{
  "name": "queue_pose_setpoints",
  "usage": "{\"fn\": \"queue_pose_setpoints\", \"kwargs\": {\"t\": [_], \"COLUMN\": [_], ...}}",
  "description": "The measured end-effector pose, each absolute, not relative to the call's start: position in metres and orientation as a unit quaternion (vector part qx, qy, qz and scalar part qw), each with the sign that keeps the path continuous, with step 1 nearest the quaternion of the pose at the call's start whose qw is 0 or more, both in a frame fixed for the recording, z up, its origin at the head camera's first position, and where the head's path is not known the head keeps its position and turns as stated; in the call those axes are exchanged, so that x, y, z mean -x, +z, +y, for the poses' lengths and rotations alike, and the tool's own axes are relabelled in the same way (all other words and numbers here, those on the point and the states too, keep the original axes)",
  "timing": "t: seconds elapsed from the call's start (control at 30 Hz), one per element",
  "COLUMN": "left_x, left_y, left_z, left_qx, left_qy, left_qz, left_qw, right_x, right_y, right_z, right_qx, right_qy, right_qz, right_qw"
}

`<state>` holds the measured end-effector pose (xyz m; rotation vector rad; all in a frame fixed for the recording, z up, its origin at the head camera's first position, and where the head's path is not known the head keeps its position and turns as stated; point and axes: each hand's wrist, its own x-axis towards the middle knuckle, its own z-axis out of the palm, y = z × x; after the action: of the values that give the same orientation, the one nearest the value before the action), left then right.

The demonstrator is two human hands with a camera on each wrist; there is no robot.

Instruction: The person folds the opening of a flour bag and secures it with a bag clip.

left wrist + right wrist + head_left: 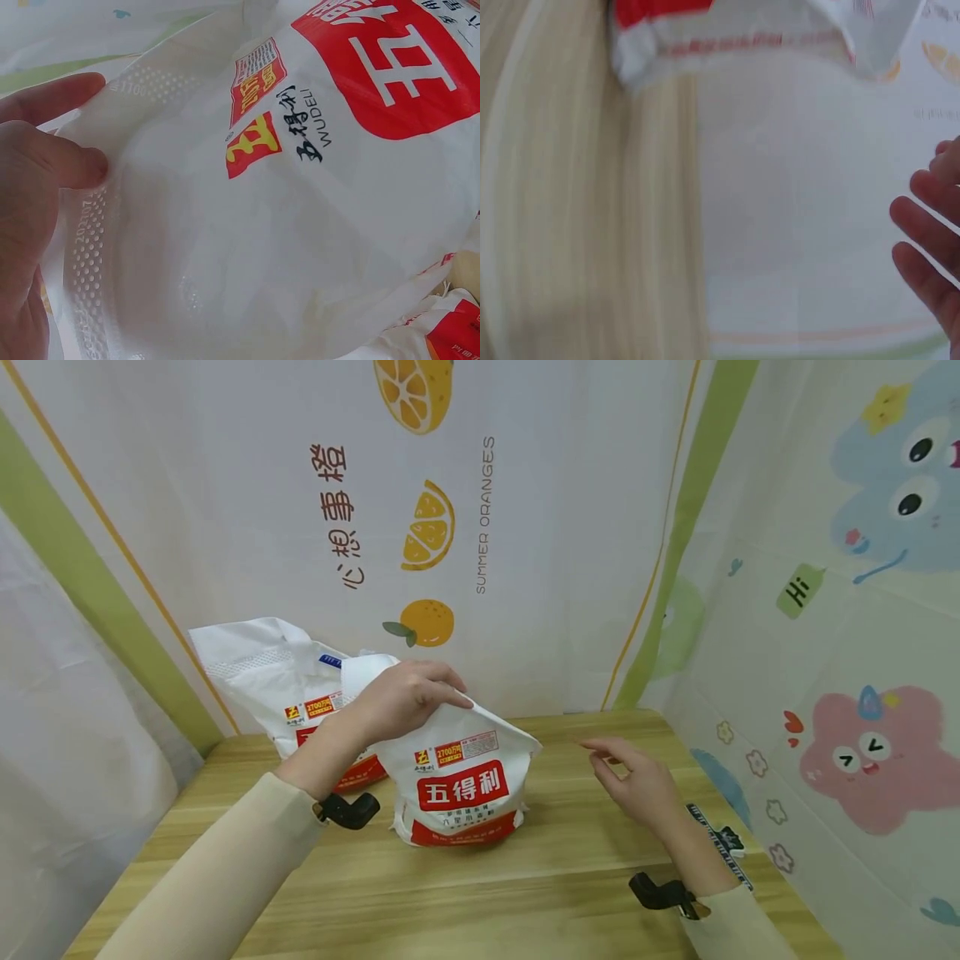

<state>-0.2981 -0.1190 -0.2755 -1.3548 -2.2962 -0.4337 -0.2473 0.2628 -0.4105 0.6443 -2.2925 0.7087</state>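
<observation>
A white flour bag (457,789) with red labels stands on the wooden table, its top raised to a slanting edge. My left hand (405,697) holds that top edge; in the left wrist view the thumb and forefinger of the left hand (37,172) pinch the bag's (225,247) dotted seam. To the right, apart from the bag, hovers my right hand (637,781) with loosely bent fingers and nothing in them. In the right wrist view the right hand's fingers (930,232) are spread near the edge, with the bag (742,37) blurred at the top.
A second, similar flour bag (273,693) stands behind to the left, partly covered by the left arm. A dark patterned strip (705,827) lies at the table's right side. Printed curtains (540,568) hang behind the wooden table (570,893) and along its sides.
</observation>
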Motion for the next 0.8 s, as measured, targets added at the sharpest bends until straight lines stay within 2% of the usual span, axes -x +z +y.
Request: {"fn": "queue_pose_setpoints", "kwargs": {"t": [0.27, 0.47, 0.6, 0.8], "left_x": [0.299, 0.298, 0.297, 0.297], "left_y": [-0.278, -0.275, -0.275, -0.275], "left_z": [-0.119, -0.120, -0.121, -0.121], "left_qx": [0.492, 0.482, 0.475, 0.476], "left_qy": [-0.159, -0.161, -0.168, -0.173], "left_qz": [-0.828, -0.834, -0.839, -0.840], "left_qw": [0.218, 0.214, 0.203, 0.196], "right_x": [0.225, 0.220, 0.222, 0.222], "right_y": [-0.408, -0.408, -0.417, -0.431], "right_z": [0.336, 0.383, 0.404, 0.419], "right_qx": [-0.137, -0.076, -0.046, 0.003], "right_qy": [0.245, 0.198, 0.168, 0.129], "right_qz": [-0.943, -0.971, -0.983, -0.991], "right_qw": [0.179, 0.108, 0.066, -0.042]}}
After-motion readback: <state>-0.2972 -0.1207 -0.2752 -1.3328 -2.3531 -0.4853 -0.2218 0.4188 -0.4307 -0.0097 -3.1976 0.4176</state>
